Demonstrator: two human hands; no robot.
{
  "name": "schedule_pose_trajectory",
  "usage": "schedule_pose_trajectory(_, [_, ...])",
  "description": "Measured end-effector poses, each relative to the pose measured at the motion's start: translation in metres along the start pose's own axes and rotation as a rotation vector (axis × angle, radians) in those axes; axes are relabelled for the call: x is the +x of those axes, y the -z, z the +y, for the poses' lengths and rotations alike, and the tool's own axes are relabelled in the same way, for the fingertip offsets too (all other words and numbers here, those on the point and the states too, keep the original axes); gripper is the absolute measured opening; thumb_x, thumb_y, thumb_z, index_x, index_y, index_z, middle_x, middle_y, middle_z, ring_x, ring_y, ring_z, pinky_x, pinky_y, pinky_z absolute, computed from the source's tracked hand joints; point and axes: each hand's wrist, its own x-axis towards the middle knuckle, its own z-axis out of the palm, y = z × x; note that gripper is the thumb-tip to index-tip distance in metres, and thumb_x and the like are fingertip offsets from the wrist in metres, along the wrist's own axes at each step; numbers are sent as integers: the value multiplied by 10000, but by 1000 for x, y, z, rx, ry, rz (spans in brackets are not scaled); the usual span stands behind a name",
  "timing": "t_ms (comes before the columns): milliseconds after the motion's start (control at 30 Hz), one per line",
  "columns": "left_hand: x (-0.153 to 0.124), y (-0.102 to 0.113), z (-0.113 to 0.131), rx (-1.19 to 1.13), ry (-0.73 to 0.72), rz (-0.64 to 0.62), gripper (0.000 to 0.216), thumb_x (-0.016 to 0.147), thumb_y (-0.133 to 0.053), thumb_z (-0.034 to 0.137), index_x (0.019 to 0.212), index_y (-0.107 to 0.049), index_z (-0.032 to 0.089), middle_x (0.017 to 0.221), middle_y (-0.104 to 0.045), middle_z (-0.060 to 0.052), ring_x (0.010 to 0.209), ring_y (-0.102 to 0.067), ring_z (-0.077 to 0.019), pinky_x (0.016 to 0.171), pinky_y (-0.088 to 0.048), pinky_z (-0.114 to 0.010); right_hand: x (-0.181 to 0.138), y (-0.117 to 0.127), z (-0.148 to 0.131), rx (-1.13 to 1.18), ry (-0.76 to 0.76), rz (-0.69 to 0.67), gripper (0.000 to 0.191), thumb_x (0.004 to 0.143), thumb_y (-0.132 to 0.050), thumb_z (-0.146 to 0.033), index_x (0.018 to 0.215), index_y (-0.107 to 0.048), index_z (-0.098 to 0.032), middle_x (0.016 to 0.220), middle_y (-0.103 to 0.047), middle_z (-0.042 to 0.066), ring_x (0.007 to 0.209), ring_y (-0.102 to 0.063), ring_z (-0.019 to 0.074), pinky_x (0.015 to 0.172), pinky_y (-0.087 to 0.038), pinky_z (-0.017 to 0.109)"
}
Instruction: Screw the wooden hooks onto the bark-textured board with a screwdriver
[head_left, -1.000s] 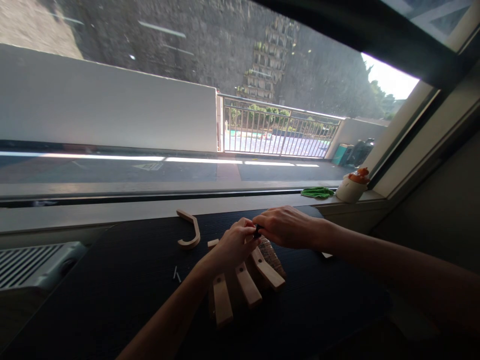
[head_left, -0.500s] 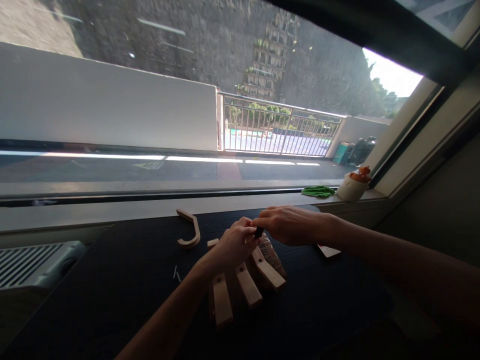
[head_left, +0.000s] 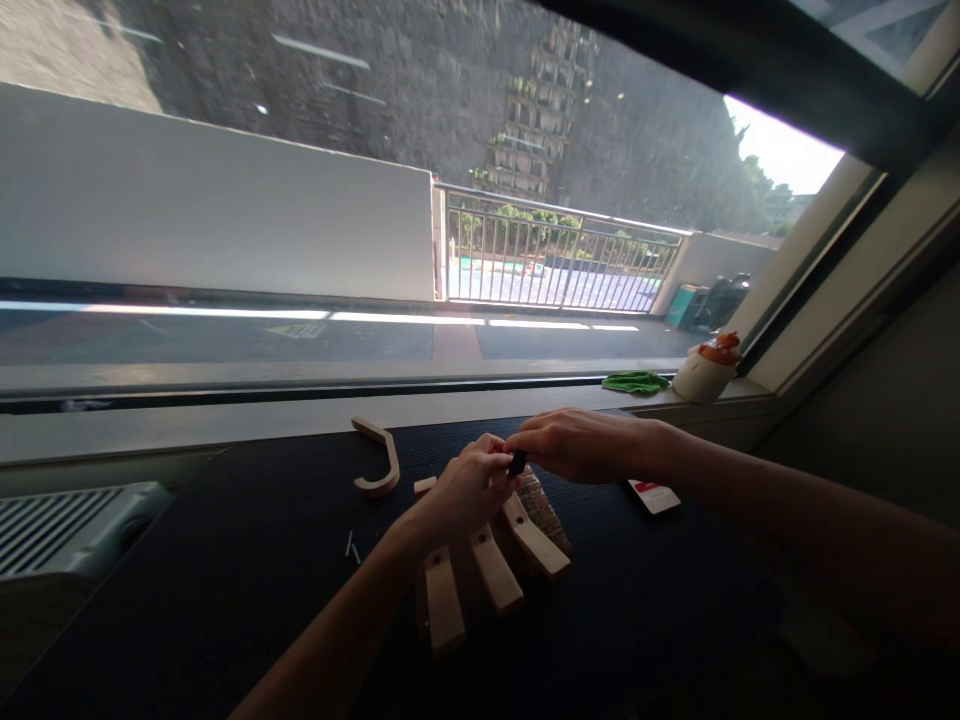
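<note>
My left hand [head_left: 476, 482] is closed, its thumb and fingertips pinched at a small black object [head_left: 517, 463]. From the other side, the fingers of my right hand [head_left: 581, 445] are closed on the top of that object; its exact kind is hidden. Under and beside my left hand, wooden hooks fan out: one at left [head_left: 446, 605], one in the middle [head_left: 498, 575] and one at right [head_left: 538, 540], each with a dark hole near its bend. Their far ends are covered by the hand. A brown printed package [head_left: 546, 508] lies beneath the right one.
A loose J-shaped wooden hook [head_left: 391, 460] lies toward the window. Two screws [head_left: 352, 547] rest left of my forearm. A red-and-white card [head_left: 655, 496] is at right. On the sill are a green cloth [head_left: 635, 382] and a white pot [head_left: 703, 380]. A radiator [head_left: 82, 530] stands left.
My right hand has shifted and turned slightly upward at the black object, showing more of the red-and-white card. My left hand and the wooden hooks stay put.
</note>
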Motion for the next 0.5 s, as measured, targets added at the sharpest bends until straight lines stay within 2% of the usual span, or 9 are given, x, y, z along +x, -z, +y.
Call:
schedule_pose_trajectory(267, [0,-2,-1,-20,-4,20,213,834,-433,339,807,-594,202,988,-521,-31,852,-499,-156,742,-438,-272,-1,-3,0,18,-8,21,248,860,-429,-124,1084,-537,-133,870,-603,66,776,-555,146,665,-390,260])
schedule_pose_trajectory(500, [0,-1,2,-19,1,18,194,825,-451,328,849,-606,213,1014,-525,-29,879,-506,-163,749,-443,-272,0,-8,-2,-1,-77,39,203,887,-397,-181,1014,-548,-133,840,-614,63,764,-569,153,642,-368,259])
